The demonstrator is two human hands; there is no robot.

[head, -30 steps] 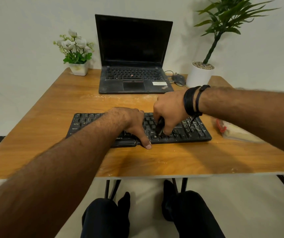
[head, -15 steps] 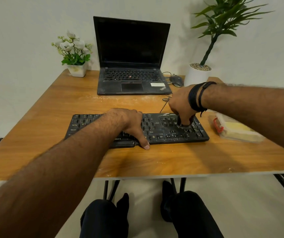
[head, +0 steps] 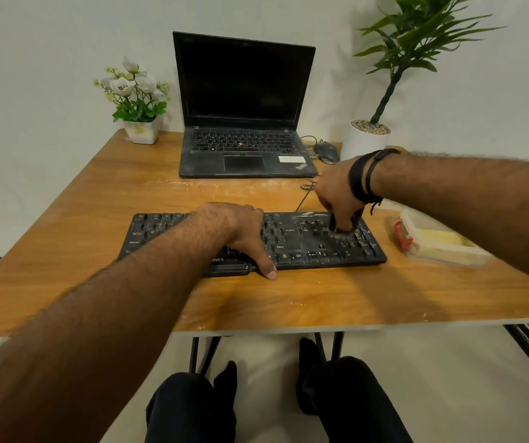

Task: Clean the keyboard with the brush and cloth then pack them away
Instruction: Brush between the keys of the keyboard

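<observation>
A black keyboard lies across the middle of the wooden table. My left hand rests flat on its centre, thumb hooked over the front edge. My right hand grips a small dark brush from above; the bristle end touches the keys at the keyboard's right end. Most of the brush is hidden inside my fist. A clear plastic box with a red clip and a yellow cloth inside sits to the right of the keyboard.
A black open laptop stands behind the keyboard, with a mouse and cable beside it. A small white flower pot is at the back left, a tall potted plant at the back right. Dust specks lie on the tabletop.
My right hand has carried the brush from the keyboard's middle to its right end and slightly back. My left hand has stayed on the keyboard.
</observation>
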